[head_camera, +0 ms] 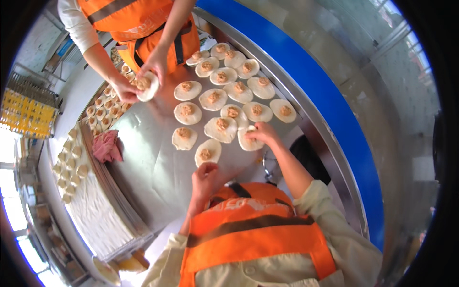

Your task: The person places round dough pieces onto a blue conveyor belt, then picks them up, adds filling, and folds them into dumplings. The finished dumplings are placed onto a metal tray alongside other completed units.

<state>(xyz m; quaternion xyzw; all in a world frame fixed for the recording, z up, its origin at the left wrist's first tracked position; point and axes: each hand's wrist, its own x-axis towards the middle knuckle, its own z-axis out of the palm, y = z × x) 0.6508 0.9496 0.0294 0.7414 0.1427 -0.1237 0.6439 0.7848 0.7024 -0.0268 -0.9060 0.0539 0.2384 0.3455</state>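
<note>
My left hand (pixel 204 179) is curled at the near edge of a flat dough round (pixel 211 147) with a mound of minced filling (pixel 205 154). Whether its fingers pinch that edge is hard to see. My right hand (pixel 264 133) has its fingertips on another filled dough round (pixel 251 144), gripping it at the upper right and covering part of its filling. Several more filled rounds, such as one dough round (pixel 220 130) just beyond my hands, lie flat on the metal table (pixel 157 186).
Across the table, a co-worker's hands (pixel 154 68) hold a filled dough round (pixel 150 89). A pink cloth (pixel 107 146) lies left, by a cloth-covered board (pixel 96 211) bearing small dough pieces (pixel 70 164). Filled rounds crowd a tray (pixel 104 111). A blue band (pixel 344 107) edges the right.
</note>
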